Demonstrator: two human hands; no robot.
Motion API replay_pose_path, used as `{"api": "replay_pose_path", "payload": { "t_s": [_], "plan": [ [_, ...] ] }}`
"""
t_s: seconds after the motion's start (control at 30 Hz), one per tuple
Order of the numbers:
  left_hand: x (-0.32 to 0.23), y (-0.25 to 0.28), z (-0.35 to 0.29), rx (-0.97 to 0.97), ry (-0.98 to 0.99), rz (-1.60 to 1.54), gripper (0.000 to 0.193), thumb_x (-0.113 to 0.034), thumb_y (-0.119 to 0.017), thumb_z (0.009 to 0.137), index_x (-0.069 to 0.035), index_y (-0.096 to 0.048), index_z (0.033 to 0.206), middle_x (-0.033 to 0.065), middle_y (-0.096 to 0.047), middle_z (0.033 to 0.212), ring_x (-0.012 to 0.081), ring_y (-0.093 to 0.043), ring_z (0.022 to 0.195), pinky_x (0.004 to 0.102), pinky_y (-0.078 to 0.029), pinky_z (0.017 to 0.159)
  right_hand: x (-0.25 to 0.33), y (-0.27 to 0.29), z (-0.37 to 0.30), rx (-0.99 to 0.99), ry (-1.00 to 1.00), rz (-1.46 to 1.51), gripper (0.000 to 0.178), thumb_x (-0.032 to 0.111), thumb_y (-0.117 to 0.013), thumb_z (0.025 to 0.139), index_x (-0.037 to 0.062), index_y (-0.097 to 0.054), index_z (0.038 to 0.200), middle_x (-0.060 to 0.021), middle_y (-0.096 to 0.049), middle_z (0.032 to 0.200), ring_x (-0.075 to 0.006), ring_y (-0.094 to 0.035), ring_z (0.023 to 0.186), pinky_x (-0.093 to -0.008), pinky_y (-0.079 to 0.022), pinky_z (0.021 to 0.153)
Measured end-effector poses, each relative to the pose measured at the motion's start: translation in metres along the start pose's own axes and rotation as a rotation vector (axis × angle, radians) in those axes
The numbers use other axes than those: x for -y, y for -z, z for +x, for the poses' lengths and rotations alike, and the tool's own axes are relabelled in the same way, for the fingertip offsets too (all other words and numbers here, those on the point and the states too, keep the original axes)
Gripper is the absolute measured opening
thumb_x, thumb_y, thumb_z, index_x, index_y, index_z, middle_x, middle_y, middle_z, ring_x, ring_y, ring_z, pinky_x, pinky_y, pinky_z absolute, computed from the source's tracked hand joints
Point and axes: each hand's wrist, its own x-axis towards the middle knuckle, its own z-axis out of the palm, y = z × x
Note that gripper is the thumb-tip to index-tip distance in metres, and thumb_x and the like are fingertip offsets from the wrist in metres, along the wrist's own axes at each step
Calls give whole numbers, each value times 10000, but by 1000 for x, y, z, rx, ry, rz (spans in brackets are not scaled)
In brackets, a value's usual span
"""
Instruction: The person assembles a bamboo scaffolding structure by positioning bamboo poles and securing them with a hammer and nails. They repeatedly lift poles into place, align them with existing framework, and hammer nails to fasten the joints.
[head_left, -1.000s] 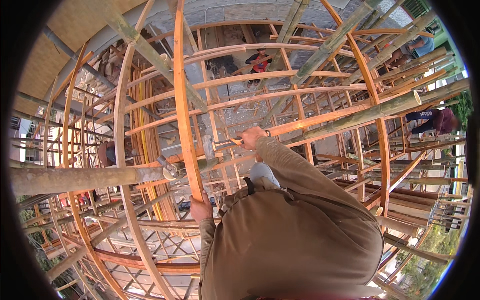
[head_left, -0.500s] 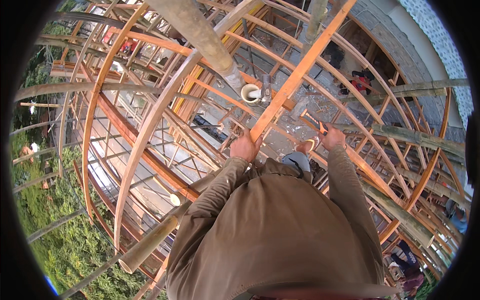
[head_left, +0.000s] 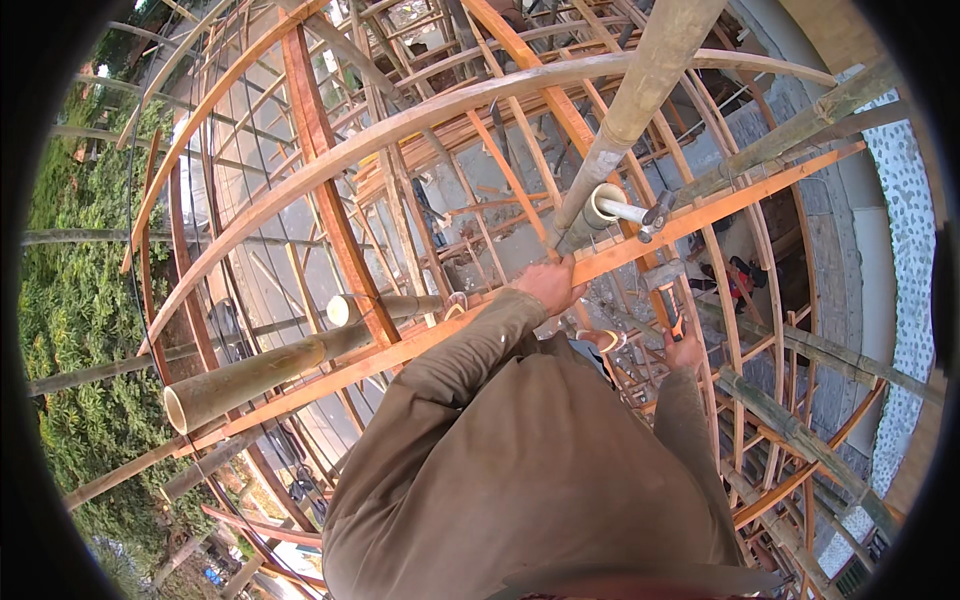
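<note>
A long orange-brown wooden board crosses in front of me, running from lower left to upper right. My left hand is closed over the board near its middle. To the right and nearer me, my right hand grips a hammer by its orange-and-black handle; the head lies close to the board's near edge, and I cannot tell whether they touch. Just beyond the board, a second hammer has its pale handle stuck into the open end of an upright bamboo pole.
A curved wooden rib arches across beyond the board. Thick bamboo poles jut out at the left, with green trees beyond. Far below, through gaps in the frame, lies a debris-strewn floor. A grey wall curves along the right.
The view has turned, so the board now lies more crosswise and extends past my left hand. My right hand has lowered in view, with its hammer head now beside the board.
</note>
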Motion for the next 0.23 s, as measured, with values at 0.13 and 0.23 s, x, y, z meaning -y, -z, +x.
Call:
{"api": "replay_pose_path", "payload": {
  "t_s": [0.13,0.23],
  "plan": [
    [2,-3,0,0,3,-36,575,-531,-596,981,0,-529,1192,266,-709,1018,441,-727,879,523,-590,747,-7,-5,3,-21,17,5,531,449,-805,827,138,-659,1233,-194,-753,1016,-428,-712,983,-547,-540,841],
    [3,-8,-2,-72,-19,-40,574,-528,-604,978,-3,-528,1195,264,-709,1018,441,-726,882,523,-592,749,-12,-10,6,-23,33,17,523,438,-803,835,132,-658,1232,-201,-749,1020,-428,-710,988,-545,-540,847]
  ]
}}
